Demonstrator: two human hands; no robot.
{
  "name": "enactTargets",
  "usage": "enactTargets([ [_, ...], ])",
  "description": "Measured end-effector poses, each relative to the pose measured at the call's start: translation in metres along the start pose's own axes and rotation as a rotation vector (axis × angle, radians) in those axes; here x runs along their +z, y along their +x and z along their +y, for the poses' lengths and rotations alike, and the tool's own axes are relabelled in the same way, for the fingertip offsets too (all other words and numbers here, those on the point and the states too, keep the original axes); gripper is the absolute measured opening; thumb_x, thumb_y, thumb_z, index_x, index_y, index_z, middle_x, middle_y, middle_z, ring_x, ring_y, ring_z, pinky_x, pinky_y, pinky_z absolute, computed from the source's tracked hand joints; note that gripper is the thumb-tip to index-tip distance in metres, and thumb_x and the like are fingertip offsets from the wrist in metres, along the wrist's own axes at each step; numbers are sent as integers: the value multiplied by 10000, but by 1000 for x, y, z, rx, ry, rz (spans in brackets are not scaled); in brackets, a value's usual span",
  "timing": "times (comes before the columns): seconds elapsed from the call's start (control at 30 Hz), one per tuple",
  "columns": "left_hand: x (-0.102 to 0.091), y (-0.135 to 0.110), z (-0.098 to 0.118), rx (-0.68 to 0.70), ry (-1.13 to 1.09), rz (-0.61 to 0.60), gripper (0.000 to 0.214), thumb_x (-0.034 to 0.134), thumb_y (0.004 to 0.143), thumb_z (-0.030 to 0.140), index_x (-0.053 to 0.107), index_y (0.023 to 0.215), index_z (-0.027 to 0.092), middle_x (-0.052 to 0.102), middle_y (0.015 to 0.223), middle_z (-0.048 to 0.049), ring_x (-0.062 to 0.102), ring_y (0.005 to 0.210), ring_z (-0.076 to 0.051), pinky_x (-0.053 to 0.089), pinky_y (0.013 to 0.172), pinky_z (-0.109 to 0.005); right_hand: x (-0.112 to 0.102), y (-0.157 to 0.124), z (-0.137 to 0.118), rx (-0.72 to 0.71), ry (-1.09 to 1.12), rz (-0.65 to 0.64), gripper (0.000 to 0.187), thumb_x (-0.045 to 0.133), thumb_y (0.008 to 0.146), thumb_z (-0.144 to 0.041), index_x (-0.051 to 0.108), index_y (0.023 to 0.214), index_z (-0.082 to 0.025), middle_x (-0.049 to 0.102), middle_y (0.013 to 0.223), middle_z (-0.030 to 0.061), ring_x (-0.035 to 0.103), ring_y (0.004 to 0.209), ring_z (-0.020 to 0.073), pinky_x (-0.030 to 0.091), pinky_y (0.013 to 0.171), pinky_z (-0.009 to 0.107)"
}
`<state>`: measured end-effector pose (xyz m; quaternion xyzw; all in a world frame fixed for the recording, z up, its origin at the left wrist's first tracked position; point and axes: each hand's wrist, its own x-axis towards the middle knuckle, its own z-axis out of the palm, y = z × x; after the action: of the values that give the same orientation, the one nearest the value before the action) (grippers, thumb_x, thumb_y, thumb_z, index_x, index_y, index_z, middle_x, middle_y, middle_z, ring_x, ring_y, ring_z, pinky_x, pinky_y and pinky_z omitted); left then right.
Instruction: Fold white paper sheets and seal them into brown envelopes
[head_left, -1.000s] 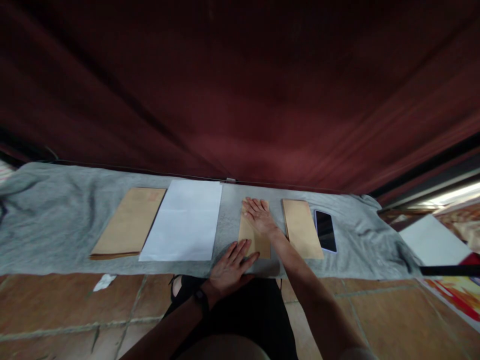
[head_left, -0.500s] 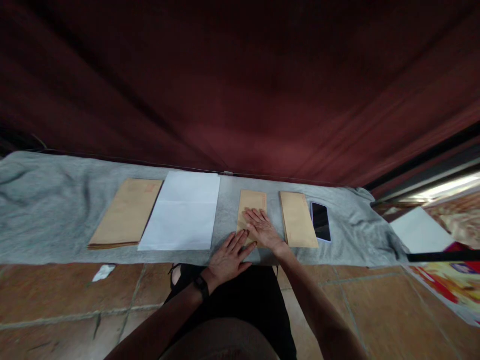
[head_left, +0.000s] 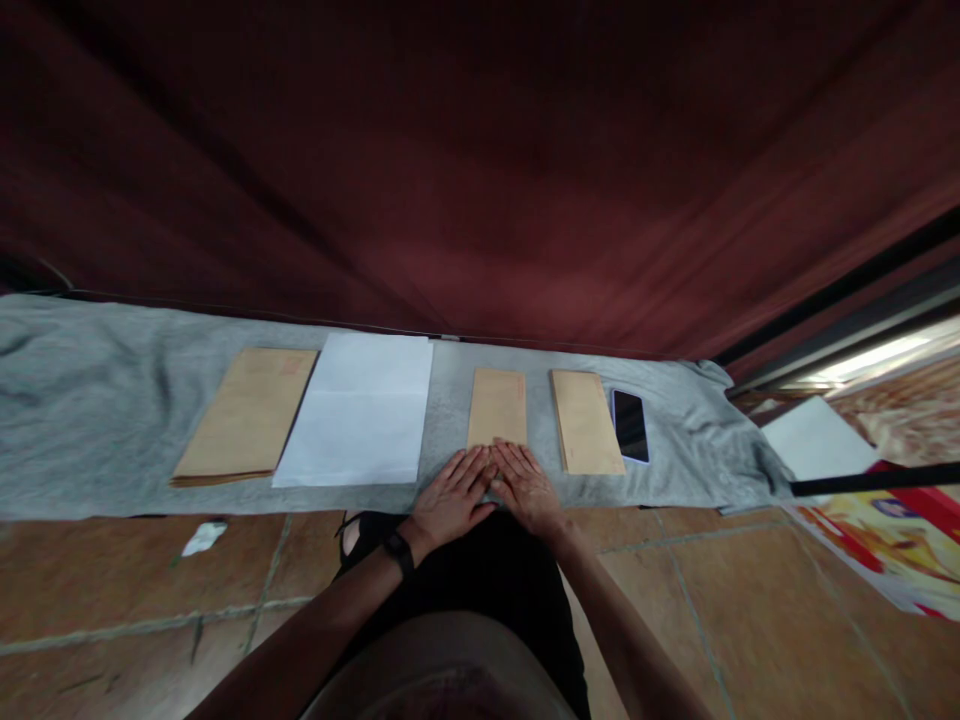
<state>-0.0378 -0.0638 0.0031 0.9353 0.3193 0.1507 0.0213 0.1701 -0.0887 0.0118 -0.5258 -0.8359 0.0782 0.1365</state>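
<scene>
A single brown paper envelope lies flat in front of me, its near end covered by my hands. My left hand rests palm down on its lower left, fingers stretched out, a dark band on the wrist. Beside it my right hand lies palm down on the lower right part, fingers extended. The fingertips of both hands meet near the envelope's middle. Left of them are white paper sheets with a crease across. A stack of larger brown envelopes sits farther left, and a smaller envelope stack to the right.
A phone with a dark screen lies right of the small stack. Grey cloth covers the narrow table, backed by a dark red curtain. A colourful printed box stands at the far right. Crumpled white paper lies on the tiled floor.
My right hand has slid toward me along the envelope, from its middle to its near end beside my left hand. The view has shifted slightly.
</scene>
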Motion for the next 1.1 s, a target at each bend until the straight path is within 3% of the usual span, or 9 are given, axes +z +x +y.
enactTargets([
  [0.33,1,-5,0,-8,7,21,598,453,995,446,422,1486,105,399,1564,-132,313,1480,-235,261,1237,-408,4,-33,-19,100,-79,96,592,392,1040,-358,219,1582,-194,382,1579,83,354,1463,228,261,1224,476],
  [0.63,-5,-23,4,-92,67,63,508,463,1003,375,494,1430,100,449,1529,-146,378,1448,-260,334,1202,-439,12,-57,-17,207,-91,168,566,330,1053,-316,186,1590,-209,362,1592,78,336,1471,225,277,1210,467],
  [0.83,-14,-17,14,-161,62,34,487,438,1005,371,551,1369,68,504,1483,-173,421,1422,-275,323,1205,-443,8,-51,-32,255,-76,186,537,333,1058,-322,259,1570,-179,383,1581,88,309,1484,236,247,1217,500],
  [1.1,-1,-7,36,-132,42,-16,569,387,984,291,373,1502,55,409,1547,-180,329,1472,-259,266,1228,-439,14,-41,-50,220,-41,138,545,332,1055,-368,282,1564,-178,410,1565,90,319,1479,238,227,1224,508],
])
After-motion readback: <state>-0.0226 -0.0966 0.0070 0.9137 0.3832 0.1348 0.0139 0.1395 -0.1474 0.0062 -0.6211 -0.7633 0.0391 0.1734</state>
